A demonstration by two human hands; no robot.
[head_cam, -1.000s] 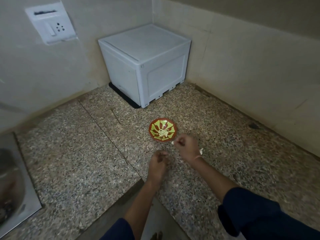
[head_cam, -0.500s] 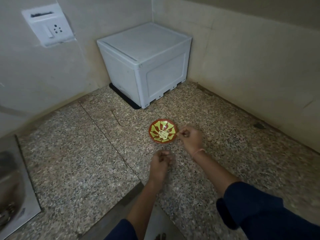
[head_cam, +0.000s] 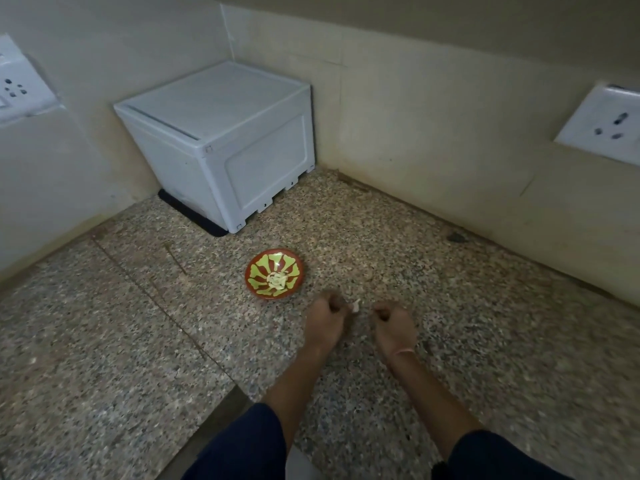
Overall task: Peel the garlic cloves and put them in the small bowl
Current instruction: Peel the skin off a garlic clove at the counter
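- Left hand (head_cam: 325,318): fingers curled, back of the hand up, low over the surface (head_cam: 104,341). It pinches a small white garlic piece (head_cam: 356,305) at its fingertips. The blur hides whether this piece is a clove or peel.
- Right hand (head_cam: 394,327): fingers curled inward, just beside the left hand and level with it. Whether it holds anything cannot be told. A thin pale band (head_cam: 403,351) circles its wrist.
- The garlic piece sits in the gap between the two hands, nearer the left one.
- Both forearms are bare and run down into dark blue sleeves (head_cam: 249,445) at the bottom edge of the view.
- Bowl (head_cam: 258,271): small, red with a yellow-green ray pattern, upright on the surface. It stands near the left hand, beyond it and to its left, not touching either hand.
- Cloves (head_cam: 277,280): a small pale heap lies in the middle of the bowl.
- Surface: speckled stone, with a thin seam running diagonally to the left of the bowl.
- Box (head_cam: 221,140): white plastic, closed, set in the corner where the two walls meet, well beyond the bowl. It rests on a black mat (head_cam: 194,216) that shows along its left base.
- Left socket (head_cam: 17,88): white, on the left wall.
- Right socket (head_cam: 602,126): white, on the right wall.
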